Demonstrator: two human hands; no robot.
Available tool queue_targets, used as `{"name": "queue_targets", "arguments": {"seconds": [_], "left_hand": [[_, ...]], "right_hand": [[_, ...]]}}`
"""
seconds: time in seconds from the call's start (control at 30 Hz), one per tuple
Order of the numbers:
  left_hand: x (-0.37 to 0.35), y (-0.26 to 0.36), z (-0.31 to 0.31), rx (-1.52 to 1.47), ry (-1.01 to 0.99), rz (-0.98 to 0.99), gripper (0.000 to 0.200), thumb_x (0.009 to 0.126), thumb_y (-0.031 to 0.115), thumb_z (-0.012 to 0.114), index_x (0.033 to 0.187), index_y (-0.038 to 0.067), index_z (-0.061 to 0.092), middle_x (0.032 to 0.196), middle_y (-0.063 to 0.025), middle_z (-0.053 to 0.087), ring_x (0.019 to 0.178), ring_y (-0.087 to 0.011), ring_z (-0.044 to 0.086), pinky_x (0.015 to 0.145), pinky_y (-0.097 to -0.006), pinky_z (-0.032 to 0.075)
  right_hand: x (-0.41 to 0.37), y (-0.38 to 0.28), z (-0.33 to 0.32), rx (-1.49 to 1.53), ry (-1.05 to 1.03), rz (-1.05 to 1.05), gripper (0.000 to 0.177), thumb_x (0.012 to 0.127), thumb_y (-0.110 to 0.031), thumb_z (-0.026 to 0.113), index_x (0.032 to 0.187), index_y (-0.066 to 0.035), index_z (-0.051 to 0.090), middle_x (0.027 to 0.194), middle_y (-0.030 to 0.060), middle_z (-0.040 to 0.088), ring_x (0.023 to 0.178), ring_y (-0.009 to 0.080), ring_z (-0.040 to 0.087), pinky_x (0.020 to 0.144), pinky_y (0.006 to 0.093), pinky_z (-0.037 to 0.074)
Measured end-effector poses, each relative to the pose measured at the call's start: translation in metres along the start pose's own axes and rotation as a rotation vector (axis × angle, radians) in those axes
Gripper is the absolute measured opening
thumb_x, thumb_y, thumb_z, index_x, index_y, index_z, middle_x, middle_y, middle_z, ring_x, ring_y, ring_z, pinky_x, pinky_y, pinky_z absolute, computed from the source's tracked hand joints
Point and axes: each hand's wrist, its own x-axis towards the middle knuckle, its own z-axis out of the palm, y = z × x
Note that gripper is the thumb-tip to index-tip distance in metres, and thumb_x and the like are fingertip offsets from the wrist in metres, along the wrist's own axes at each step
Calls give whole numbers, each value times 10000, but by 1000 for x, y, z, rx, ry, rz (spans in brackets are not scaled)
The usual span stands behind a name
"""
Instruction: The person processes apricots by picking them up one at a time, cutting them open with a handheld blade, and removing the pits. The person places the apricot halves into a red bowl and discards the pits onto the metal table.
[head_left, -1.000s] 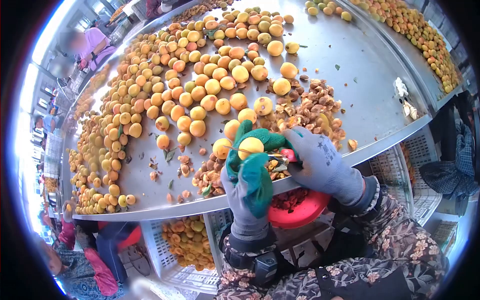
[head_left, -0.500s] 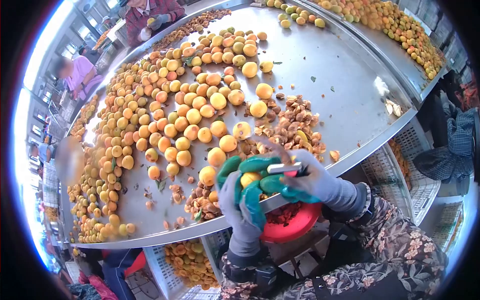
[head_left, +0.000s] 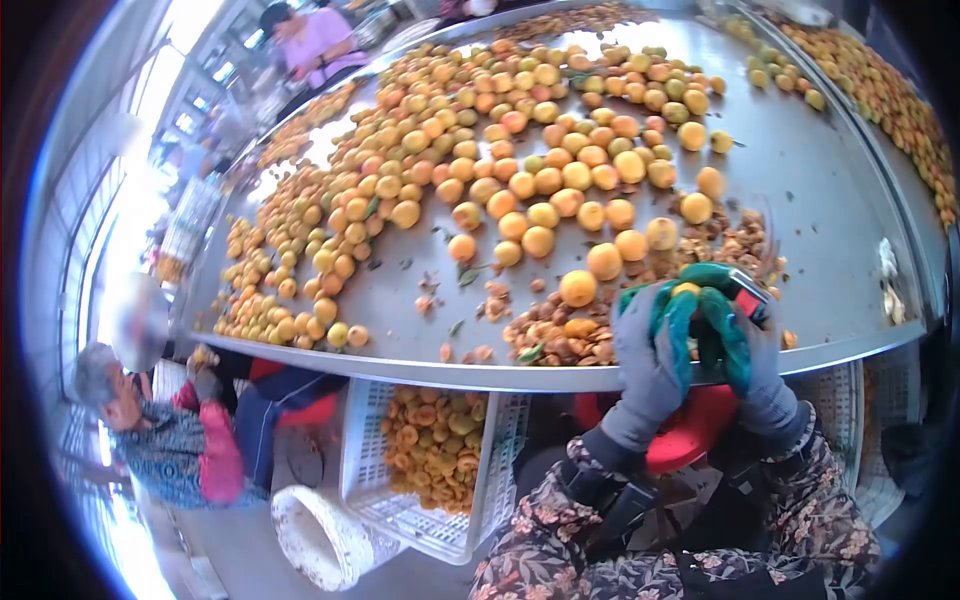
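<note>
Both my hands wear grey gloves with green coated fingers and meet above the near edge of the metal table (head_left: 480,374). My left hand (head_left: 650,345) is closed round a yellow-orange fruit (head_left: 687,289), mostly hidden by the fingers. Against it, my right hand (head_left: 745,345) is closed on a small tool (head_left: 750,295) with a dark and red handle; its blade cannot be made out. Beside my left hand lies a pile of brown pits and scraps (head_left: 560,335). Whole apricots (head_left: 537,241) spread across the table beyond. A red basin (head_left: 690,430) sits below my hands.
A white crate (head_left: 465,540) of halved fruit stands below the table edge, beside a white bucket (head_left: 330,535). A co-worker (head_left: 170,440) sits at the lower left; another person in purple (head_left: 315,45) is at the far side. More crates (head_left: 840,400) stand at right.
The view has turned left, bringing the seated co-worker and bucket into sight. My hands have come closer together round the fruit, and the tool is now tilted differently.
</note>
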Motion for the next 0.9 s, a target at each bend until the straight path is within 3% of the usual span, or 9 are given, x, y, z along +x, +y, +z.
{"name": "queue_targets", "arguments": {"seconds": [0.1,0.17,0.43,0.53,0.63,0.8,0.83,0.87,0.9], "left_hand": [[0,-9,-1,111,-26,52,245,873,204,513,996,3,581,937,-174,582,898,-358,517,854,-429,358],[-1,-13,-7,159,-63,33,261,875,204,504,1029,3,567,973,-180,576,914,-368,511,860,-441,352],[2,-19,-13,217,-201,-41,352,864,193,512,1164,10,503,1082,-187,545,1037,-383,476,946,-461,330],[2,-20,-11,294,39,233,334,768,136,599,1076,14,552,968,-163,588,894,-338,563,791,-417,443],[-2,-26,-18,185,-59,153,374,860,197,538,1201,47,504,1099,-150,556,1023,-339,506,920,-448,361],[12,-10,-39,-66,-205,183,385,879,194,521,1224,24,494,1072,-111,558,961,-237,549,772,-355,451],[-1,-28,-35,-308,-181,111,402,916,199,466,1268,4,456,1062,-89,561,924,-192,558,728,-319,478],[-4,-37,-34,-755,-201,-574,415,955,226,404,1287,-23,424,1049,-79,570,893,-192,576,778,-322,487],[-6,-33,-34,-871,-120,-494,458,959,267,412,1310,-27,393,1075,-97,560,902,-204,588,843,-325,484]], "right_hand": [[-5,6,4,-269,35,-36,300,893,-203,597,1112,0,571,962,44,621,804,116,590,666,261,491],[-9,31,-8,-828,214,-373,257,918,-187,549,1113,-23,579,1032,71,614,911,141,599,788,278,496],[3,36,-16,-524,57,-152,385,921,-185,555,1244,-6,448,1143,91,544,986,164,567,841,293,474],[0,36,-2,-868,133,-624,317,878,-79,565,1153,68,505,1021,118,587,913,192,580,787,312,471],[-6,14,19,-988,31,-623,333,857,-75,595,1141,73,503,1027,136,586,905,216,585,790,323,472],[-2,6,7,-1259,-189,-763,494,766,-226,693,1160,17,518,1004,163,618,830,311,636,732,392,497],[10,6,13,-1048,-362,-920,536,688,-273,749,1104,9,562,1015,164,615,851,309,632,734,391,496],[5,-3,16,-1191,-408,-771,595,662,-289,765,1135,1,549,1011,174,613,846,317,623,722,382,494],[8,1,20,-1076,-319,-883,464,733,-219,687,1116,4,552,922,180,590,748,321,609,629,387,479]]}}
